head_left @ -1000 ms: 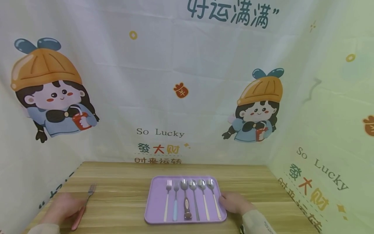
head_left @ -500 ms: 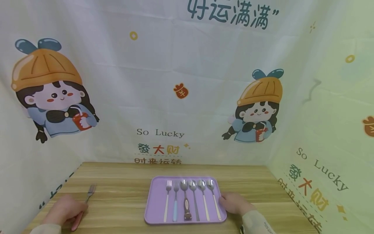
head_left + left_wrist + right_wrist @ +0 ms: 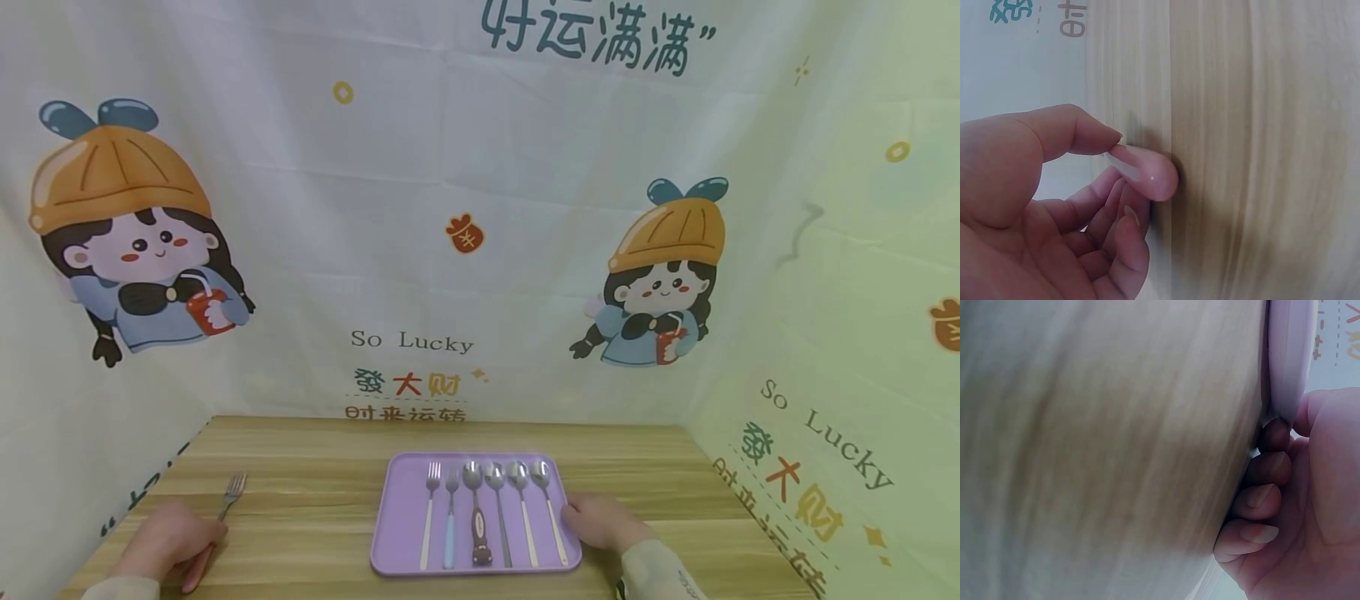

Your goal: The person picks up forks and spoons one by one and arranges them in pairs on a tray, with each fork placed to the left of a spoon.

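Observation:
At the table's left side my left hand [image 3: 171,533] pinches a fork [image 3: 235,490] by its pink handle [image 3: 1150,175], thumb on one side and fingers on the other. The fork's metal tines point away from me, close over the wood. My right hand [image 3: 603,518] grips the right edge of a purple tray [image 3: 397,517]; in the right wrist view the thumb lies over the tray's rim [image 3: 1294,356] and the fingers curl beneath it. On the tray lie a white-handled fork [image 3: 430,508], a blue-handled fork [image 3: 450,521], a brown bear-handled spoon [image 3: 480,521] and several other spoons [image 3: 523,508], side by side.
The wooden table [image 3: 315,500] extends between the left hand and the tray. Behind it and along both sides hangs a pale printed cloth [image 3: 405,250] with cartoon figures and lettering.
My left hand has shifted slightly to the right along the pink-handled fork, which stays almost in place. The right hand and the tray have not visibly moved.

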Demonstrator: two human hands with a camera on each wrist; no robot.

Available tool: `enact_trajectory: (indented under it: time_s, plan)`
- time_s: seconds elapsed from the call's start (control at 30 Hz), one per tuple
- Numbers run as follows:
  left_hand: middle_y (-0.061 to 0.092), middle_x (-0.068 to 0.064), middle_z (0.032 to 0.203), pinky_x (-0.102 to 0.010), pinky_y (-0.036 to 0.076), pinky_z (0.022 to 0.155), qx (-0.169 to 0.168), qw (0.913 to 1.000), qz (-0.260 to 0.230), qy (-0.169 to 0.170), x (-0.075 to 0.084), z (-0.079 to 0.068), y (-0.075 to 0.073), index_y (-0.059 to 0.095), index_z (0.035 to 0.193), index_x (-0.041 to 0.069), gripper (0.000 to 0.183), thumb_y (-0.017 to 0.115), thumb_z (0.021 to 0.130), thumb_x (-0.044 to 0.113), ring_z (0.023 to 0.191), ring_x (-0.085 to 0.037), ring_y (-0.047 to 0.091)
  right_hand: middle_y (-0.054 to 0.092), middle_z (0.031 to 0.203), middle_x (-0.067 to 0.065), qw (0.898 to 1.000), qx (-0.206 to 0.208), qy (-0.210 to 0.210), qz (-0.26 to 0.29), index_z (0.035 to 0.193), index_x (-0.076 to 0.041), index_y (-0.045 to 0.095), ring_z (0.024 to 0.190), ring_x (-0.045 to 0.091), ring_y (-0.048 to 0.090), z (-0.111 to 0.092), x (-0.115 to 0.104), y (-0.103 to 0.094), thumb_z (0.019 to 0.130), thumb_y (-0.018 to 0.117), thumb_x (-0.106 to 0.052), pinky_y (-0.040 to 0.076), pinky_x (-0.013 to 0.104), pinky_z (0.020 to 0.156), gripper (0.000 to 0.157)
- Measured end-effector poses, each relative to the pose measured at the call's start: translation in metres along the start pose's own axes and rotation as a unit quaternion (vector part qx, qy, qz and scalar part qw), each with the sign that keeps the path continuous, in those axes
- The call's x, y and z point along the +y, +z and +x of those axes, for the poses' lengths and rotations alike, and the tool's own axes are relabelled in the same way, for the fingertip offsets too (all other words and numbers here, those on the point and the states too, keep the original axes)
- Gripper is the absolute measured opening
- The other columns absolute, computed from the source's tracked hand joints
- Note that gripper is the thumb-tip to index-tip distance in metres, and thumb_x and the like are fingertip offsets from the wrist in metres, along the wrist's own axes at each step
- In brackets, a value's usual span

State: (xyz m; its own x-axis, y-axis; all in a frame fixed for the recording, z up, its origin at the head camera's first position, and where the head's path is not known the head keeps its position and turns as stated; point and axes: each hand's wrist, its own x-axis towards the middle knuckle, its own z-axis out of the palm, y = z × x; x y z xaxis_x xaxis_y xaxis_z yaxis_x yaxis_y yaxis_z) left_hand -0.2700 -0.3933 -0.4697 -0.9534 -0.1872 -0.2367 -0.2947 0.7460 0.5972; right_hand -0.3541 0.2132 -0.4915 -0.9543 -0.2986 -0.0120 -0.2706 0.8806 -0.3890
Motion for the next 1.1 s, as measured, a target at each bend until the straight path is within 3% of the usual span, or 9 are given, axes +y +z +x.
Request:
enact_trajectory:
  time_s: [0.13, 0.3, 0.57, 0.77, 1.1]
  plan:
    - [0.059, 0.005, 0.042, -0.016, 0.027, 0.048, 0.002, 0.9999, 0.016, 0.003, -0.001, 0.001, 0.001, 0.068, 0.044, 0.013, 0.057, 0.062, 0.099, 0.025, 0.041, -0.002, 0.038, 0.08, 0.116, 0.013, 1.0, 0.001, -0.014, -0.021, 0.119, -0.01, 0.077, 0.109, 0.036, 0.074, 0.006, 0.01, 0.007, 0.109, 0.043, -0.04, 0.057, 0.06, 0.104, 0.046]
    - [0.06, 0.005, 0.043, -0.017, 0.027, 0.049, 0.004, 0.9997, 0.024, 0.005, -0.001, 0.002, 0.001, 0.069, 0.045, 0.013, 0.058, 0.062, 0.101, 0.026, 0.041, -0.002, 0.038, 0.079, 0.125, 0.017, 1.0, -0.002, -0.009, -0.014, 0.129, -0.008, 0.075, 0.12, 0.043, 0.073, 0.006, 0.012, 0.009, 0.11, 0.041, -0.042, 0.055, 0.063, 0.108, 0.052]
    - [0.06, 0.007, 0.043, -0.019, 0.03, 0.052, 0.002, 0.9995, 0.031, 0.009, -0.001, 0.001, 0.0, 0.069, 0.045, 0.014, 0.058, 0.061, 0.101, 0.028, 0.043, -0.002, 0.036, 0.077, 0.131, 0.021, 1.0, -0.003, 0.01, 0.01, 0.134, -0.005, 0.074, 0.128, 0.048, 0.069, -0.003, -0.004, -0.001, 0.109, 0.048, -0.031, 0.051, 0.065, 0.114, 0.044]
    - [0.061, 0.005, 0.045, -0.022, 0.033, 0.054, -0.006, 0.9995, 0.032, 0.005, 0.0, 0.0, -0.001, 0.07, 0.047, 0.014, 0.059, 0.06, 0.103, 0.029, 0.044, -0.003, 0.039, 0.077, 0.132, 0.021, 1.0, -0.009, 0.015, -0.005, 0.136, -0.003, 0.072, 0.129, 0.046, 0.07, -0.006, -0.008, -0.004, 0.109, 0.045, -0.033, 0.051, 0.064, 0.114, 0.049]
    - [0.062, 0.004, 0.046, -0.026, 0.035, 0.057, 0.003, 0.9979, 0.05, 0.041, 0.01, -0.004, 0.002, 0.068, 0.047, 0.014, 0.061, 0.06, 0.104, 0.032, 0.045, -0.006, 0.042, 0.076, 0.136, 0.021, 1.0, -0.005, 0.005, -0.004, 0.14, -0.005, 0.071, 0.131, 0.048, 0.068, 0.002, 0.005, 0.005, 0.11, 0.045, -0.037, 0.051, 0.065, 0.115, 0.051]
